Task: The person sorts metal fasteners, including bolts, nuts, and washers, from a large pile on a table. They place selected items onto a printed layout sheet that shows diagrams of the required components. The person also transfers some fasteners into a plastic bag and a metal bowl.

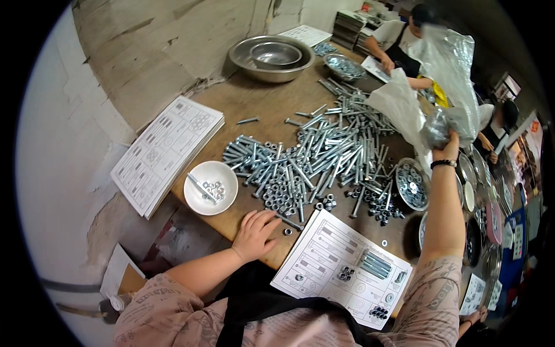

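Observation:
My left hand point(255, 234) lies on the table's near edge, fingers stretched out and holding nothing. By its fingertips are loose bolts and a dark nut point(287, 232). My right arm reaches out to the far right, where my right hand point(448, 149) is closed on a crumpled clear plastic bag point(452, 63); the bag's contents cannot be made out. In front of me a stack of printed sheets point(315, 243) carries a bundle of bolts point(374, 265) and small groups of nuts. A large pile of long bolts point(324, 153) covers the middle, with silver nuts point(284, 191) at its near side.
A white bowl point(196, 205) with nuts and one bolt stands left. Another sheet stack point(167, 150) lies beyond it. Metal bowls point(240, 58) stand at the back; a bowl of washers point(411, 184) is on the right. A co-worker point(399, 43) works across the table.

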Tool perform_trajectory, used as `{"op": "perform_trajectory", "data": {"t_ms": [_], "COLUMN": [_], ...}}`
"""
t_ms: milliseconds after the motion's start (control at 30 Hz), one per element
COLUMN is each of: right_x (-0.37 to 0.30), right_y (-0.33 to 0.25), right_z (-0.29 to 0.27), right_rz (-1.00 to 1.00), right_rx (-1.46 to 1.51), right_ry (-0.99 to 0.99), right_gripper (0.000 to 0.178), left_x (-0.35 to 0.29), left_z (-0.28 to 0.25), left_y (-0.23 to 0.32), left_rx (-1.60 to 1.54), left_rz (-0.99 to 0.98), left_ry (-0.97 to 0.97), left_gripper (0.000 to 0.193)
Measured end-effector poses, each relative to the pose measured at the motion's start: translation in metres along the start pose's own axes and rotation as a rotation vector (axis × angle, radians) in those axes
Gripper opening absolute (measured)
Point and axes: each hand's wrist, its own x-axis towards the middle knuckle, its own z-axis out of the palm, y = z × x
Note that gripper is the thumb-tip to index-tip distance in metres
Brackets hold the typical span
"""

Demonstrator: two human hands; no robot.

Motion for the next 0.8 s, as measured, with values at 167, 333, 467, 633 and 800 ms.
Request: {"op": "perform_trajectory", "data": {"t_ms": [167, 333, 467, 633, 800], "right_x": [0.04, 0.076, 0.081, 0.055, -0.001], "right_y": [0.021, 0.083, 0.114, 0.123, 0.096], "right_z": [0.01, 0.003, -0.019, -0.021, 0.004], "right_rz": [0.085, 0.086, 0.117, 0.041, -0.083], "right_rx": [0.034, -0.004, 0.028, -0.228, -0.38], "right_ry": [0.005, 0.204, 0.176, 0.189, -0.005], "right_gripper": [0.029, 0.023, 0.031, 0.033, 0.037], "left_x": [0.001, 0.001, 0.004, 0.005, 0.001], "left_z": [-0.003, -0.003, 0.001, 0.0, 0.0], "left_y": [-0.002, -0.002, -0.004, -0.004, -0.005], "left_rx": [-0.008, -0.016, -0.02, -0.011, 0.008], "left_rz": [-0.041, -0.07, -0.047, -0.033, -0.019], "left_ry": [-0.043, -0.081, -0.092, -0.074, -0.043], "left_gripper": [0.047, 0.046, 0.047, 0.044, 0.045]}}
